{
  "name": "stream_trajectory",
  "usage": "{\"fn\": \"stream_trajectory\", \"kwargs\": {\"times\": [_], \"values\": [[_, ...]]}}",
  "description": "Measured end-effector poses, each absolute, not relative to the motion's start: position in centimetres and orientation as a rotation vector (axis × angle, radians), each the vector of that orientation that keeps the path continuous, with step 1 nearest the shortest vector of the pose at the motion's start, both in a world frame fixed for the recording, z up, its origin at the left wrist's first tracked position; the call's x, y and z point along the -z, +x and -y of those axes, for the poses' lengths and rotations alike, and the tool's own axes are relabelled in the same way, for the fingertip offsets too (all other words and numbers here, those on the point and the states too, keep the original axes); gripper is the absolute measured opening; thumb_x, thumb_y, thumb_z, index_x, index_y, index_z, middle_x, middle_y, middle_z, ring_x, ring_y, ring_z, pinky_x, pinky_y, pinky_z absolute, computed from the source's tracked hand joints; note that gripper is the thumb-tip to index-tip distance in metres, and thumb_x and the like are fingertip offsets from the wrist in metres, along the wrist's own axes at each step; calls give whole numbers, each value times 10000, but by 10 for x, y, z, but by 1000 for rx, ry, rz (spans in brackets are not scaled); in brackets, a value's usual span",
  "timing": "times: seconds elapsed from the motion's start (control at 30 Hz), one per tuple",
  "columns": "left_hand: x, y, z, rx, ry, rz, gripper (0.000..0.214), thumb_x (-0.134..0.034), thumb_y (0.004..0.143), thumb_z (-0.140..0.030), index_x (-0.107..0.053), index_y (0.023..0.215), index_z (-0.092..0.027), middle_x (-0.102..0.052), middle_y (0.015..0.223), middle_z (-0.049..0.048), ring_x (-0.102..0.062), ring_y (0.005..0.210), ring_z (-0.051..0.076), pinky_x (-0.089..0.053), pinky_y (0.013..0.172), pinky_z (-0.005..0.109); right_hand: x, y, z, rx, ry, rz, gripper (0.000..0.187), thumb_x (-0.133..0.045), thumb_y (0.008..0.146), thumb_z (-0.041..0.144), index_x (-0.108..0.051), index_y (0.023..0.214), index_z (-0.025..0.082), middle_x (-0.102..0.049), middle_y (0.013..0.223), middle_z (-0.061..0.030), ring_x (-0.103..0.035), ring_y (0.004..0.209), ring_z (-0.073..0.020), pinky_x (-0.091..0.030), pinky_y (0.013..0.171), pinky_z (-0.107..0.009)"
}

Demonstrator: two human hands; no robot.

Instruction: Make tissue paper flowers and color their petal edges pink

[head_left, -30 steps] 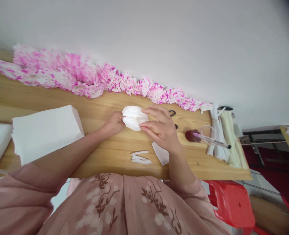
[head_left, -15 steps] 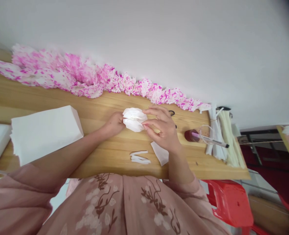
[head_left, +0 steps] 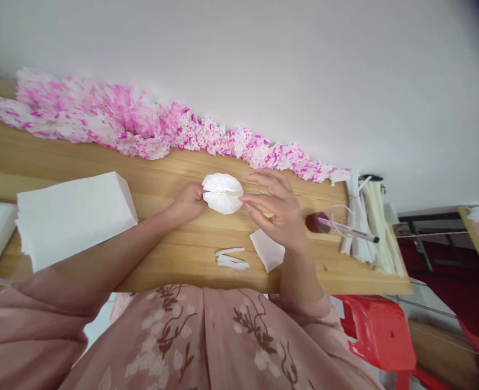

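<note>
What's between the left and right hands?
In the head view: a round white paper piece, left edge in the left hand, right hand at its right edge.

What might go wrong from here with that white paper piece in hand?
The white paper piece looks thin; it might crease or tear between the left hand and the right hand's fingertips at its edge.

The dark red pot, with a pen beside it, stands near the right hand; a bump could tip it.
</note>
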State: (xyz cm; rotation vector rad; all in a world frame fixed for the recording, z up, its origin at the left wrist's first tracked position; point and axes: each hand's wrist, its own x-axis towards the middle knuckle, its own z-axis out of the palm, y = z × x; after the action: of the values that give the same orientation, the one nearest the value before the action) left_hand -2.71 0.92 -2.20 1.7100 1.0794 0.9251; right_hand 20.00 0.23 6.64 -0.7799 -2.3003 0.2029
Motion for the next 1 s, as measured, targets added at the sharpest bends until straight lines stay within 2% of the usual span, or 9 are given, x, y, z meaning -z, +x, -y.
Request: {"fn": "stream_trajectory", "kwargs": {"times": [0.17,0.4,0.67,0.87,1.0], "values": [[21,-27,-10,-938,1652,-1011,188,-589,781,-175,-767,809,-120,-802,905,75,-729,913,248,-570,892,363,-66,206,-5,-219,-822,2342,197,-603,932,191,-728,1037,302,-669,1321,-51,-569,1287,-265,-497,1050,-552],[21,-27,-10,-997,1636,-941,184,-585,777,-178,-753,798,-105,-801,903,86,-732,860,230,-580,872,361,-61,206,-7,-220,-845,2326,189,-603,953,231,-742,1059,303,-675,1318,-56,-571,1289,-258,-493,1071,-521],[25,-27,-11,-981,1639,-950,180,-580,768,-182,-750,739,-130,-800,869,59,-716,810,209,-577,854,350,-60,204,-8,-194,-885,2349,169,-603,959,247,-750,1010,313,-686,1310,-37,-579,1276,-251,-497,1052,-529],[28,-28,-11,-914,1661,-1031,168,-585,755,-157,-739,697,-122,-793,829,62,-712,806,231,-575,809,347,-58,199,-7,-236,-872,2347,109,-628,944,253,-732,930,280,-715,1238,-41,-594,1236,-255,-511,1031,-506],[24,-28,-11,-875,1679,-993,182,-583,776,-153,-763,753,-133,-801,879,56,-722,902,234,-562,902,350,-56,199,-7,-236,-896,2298,86,-625,942,241,-707,919,256,-725,1189,-60,-621,1192,-253,-522,1006,-489]]}}
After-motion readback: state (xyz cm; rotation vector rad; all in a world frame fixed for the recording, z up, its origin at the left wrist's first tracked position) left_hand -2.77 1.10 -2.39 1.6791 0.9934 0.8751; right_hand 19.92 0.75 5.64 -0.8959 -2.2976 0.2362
